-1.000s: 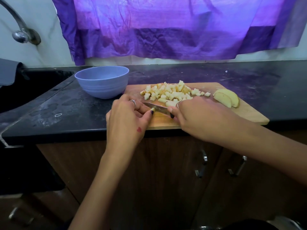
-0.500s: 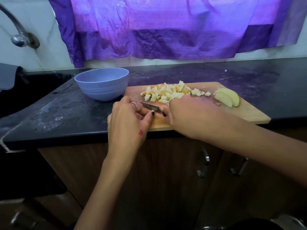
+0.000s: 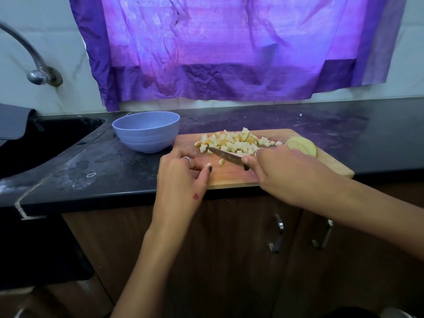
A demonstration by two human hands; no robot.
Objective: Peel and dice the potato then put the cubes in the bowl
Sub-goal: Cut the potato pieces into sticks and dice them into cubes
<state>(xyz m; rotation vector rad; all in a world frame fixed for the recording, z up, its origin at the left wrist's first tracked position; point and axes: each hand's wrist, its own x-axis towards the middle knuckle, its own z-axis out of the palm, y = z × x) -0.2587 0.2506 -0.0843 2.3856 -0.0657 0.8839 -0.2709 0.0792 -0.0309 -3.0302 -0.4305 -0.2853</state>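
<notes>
A heap of potato cubes [image 3: 234,142] lies on the wooden cutting board [image 3: 229,175], with uncut potato slices [image 3: 301,145] at its right end. The right hand [image 3: 282,171] grips a knife [image 3: 226,156], blade pointing left beside the heap. The left hand [image 3: 181,177] pinches one cube [image 3: 208,165] in its fingers. The blue bowl [image 3: 146,130] stands on the dark table [image 3: 91,166], just left of the board.

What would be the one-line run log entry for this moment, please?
stage: dicing | right hand: holds knife | left hand: pinches potato piece | cubes: on board | slices: uncut
</notes>
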